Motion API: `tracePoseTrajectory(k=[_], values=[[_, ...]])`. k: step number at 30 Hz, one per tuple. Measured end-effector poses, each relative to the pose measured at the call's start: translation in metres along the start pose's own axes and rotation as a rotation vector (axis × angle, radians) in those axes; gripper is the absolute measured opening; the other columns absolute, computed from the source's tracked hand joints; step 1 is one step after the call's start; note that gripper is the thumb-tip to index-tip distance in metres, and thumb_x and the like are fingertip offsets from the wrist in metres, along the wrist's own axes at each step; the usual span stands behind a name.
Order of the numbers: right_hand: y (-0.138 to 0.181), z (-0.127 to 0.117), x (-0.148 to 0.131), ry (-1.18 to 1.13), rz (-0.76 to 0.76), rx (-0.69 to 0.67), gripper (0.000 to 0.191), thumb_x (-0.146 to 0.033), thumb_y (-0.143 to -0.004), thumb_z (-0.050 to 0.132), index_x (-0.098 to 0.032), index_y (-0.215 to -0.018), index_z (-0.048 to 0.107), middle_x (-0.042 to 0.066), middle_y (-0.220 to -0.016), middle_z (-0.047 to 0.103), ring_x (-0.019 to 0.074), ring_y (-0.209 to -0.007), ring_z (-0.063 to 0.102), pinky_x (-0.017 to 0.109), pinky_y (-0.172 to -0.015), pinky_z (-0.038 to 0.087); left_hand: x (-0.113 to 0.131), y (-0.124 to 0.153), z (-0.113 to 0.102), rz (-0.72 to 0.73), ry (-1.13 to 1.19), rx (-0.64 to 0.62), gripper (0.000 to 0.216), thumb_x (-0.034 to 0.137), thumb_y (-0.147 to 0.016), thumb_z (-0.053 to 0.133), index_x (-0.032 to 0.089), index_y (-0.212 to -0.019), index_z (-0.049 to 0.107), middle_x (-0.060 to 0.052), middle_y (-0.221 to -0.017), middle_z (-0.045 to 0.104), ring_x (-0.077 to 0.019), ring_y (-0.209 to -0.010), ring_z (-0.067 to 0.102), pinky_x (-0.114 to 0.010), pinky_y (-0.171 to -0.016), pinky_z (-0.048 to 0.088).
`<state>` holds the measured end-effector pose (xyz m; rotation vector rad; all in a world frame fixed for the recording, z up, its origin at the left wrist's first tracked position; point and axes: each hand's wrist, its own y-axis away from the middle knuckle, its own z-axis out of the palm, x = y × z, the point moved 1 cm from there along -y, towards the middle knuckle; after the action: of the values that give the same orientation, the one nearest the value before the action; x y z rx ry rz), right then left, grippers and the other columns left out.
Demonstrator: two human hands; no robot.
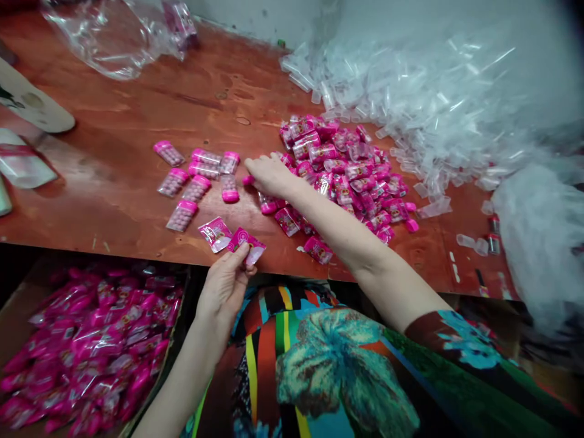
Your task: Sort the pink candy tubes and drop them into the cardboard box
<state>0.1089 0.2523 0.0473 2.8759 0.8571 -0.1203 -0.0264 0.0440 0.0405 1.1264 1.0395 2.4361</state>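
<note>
My left hand [224, 285] is at the table's front edge, thumb and fingers closed on a pink printed sachet [249, 244]. Another pink and silver sachet [215, 234] lies flat just beyond it. My right hand [270, 175] reaches over the left side of a pile of pink wrapped candy tubes [344, 176]. Its fingers are bent around a candy tube, of which only the pink end [247, 180] shows. To the left lie several clear candy tubes [196, 188] with pink caps and pale round candies inside.
Clear empty plastic tubes [401, 91] are heaped along the back right of the reddish wooden table [182, 103]. Below the table at left stands a box full of pink packets [100, 340]. A clear plastic bag [109, 42] lies at the back left, another bag [542, 237] at right.
</note>
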Motion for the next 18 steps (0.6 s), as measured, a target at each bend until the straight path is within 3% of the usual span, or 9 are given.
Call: tracePoseTrajectory(k=[2,4,8,10,13,16,18], values=[[0.016,-0.003,-0.009,-0.075,0.003,0.085,0.025,-0.011,-0.107,0.046,-0.008,-0.129,0.056,0.02,-0.126,0.071,0.0359,-0.125,0.063,0.056,-0.117,0.036,-0.004,0.0,0.001,0.026,0.008,0.015,0.038,0.018,-0.053,0.106,0.013,-0.069,0.071,0.002,-0.064,0.068,-0.0078,-0.051,0.056,-0.02,-0.046,0.046],[0.04,-0.002,-0.02,-0.265,0.027,0.206,0.02,-0.012,-0.106,0.047,-0.013,-0.125,0.053,0.013,-0.119,0.07,0.0303,-0.116,0.066,0.05,-0.111,0.042,-0.006,0.0,0.002,0.06,0.01,0.017,0.037,0.017,-0.055,0.105,0.013,-0.071,0.072,0.002,-0.065,0.069,-0.0075,-0.052,0.056,-0.019,-0.046,0.045],[0.101,0.024,-0.041,-0.907,0.169,0.427,0.019,-0.028,-0.099,0.059,-0.024,-0.112,0.046,0.0,-0.096,0.062,0.0187,-0.085,0.064,0.033,-0.082,0.052,-0.01,-0.001,0.003,0.094,-0.008,0.013,0.033,0.019,-0.061,0.103,0.013,-0.071,0.072,0.002,-0.062,0.067,-0.0077,-0.05,0.055,-0.02,-0.047,0.045],[0.131,0.043,-0.048,-1.225,0.271,0.432,0.025,-0.031,-0.093,0.062,-0.026,-0.109,0.043,-0.005,-0.082,0.057,0.0154,-0.069,0.06,0.029,-0.069,0.05,-0.012,-0.002,0.005,0.073,-0.02,-0.003,0.032,0.02,-0.063,0.103,0.013,-0.07,0.072,0.001,-0.062,0.067,-0.0079,-0.05,0.055,-0.021,-0.049,0.047],[0.168,0.06,-0.057,-1.576,0.381,0.332,0.033,-0.035,-0.091,0.063,-0.027,-0.116,0.042,-0.011,-0.07,0.054,0.0126,-0.052,0.052,0.025,-0.054,0.042,-0.016,-0.004,0.006,0.033,-0.025,0.016,0.03,0.021,-0.066,0.101,0.014,-0.07,0.072,0.002,-0.061,0.066,-0.0075,-0.049,0.052,-0.021,-0.048,0.047],[0.192,0.061,-0.07,-1.745,0.403,0.255,0.036,-0.039,-0.093,0.066,-0.028,-0.119,0.043,-0.01,-0.075,0.058,0.0094,-0.046,0.046,0.022,-0.045,0.032,-0.022,-0.007,0.008,0.055,-0.044,0.05,0.027,0.023,-0.068,0.098,0.015,-0.069,0.073,0.003,-0.061,0.065,-0.007,-0.048,0.05,-0.021,-0.046,0.045],[0.198,0.058,-0.078,-1.772,0.405,0.278,0.039,-0.04,-0.092,0.073,-0.028,-0.117,0.046,-0.008,-0.081,0.061,0.008,-0.049,0.046,0.022,-0.046,0.033,-0.026,-0.008,0.01,0.086,-0.081,0.036,0.026,0.024,-0.069,0.098,0.015,-0.07,0.075,0.002,-0.064,0.068,-0.007,-0.049,0.051,-0.021,-0.047,0.045]])
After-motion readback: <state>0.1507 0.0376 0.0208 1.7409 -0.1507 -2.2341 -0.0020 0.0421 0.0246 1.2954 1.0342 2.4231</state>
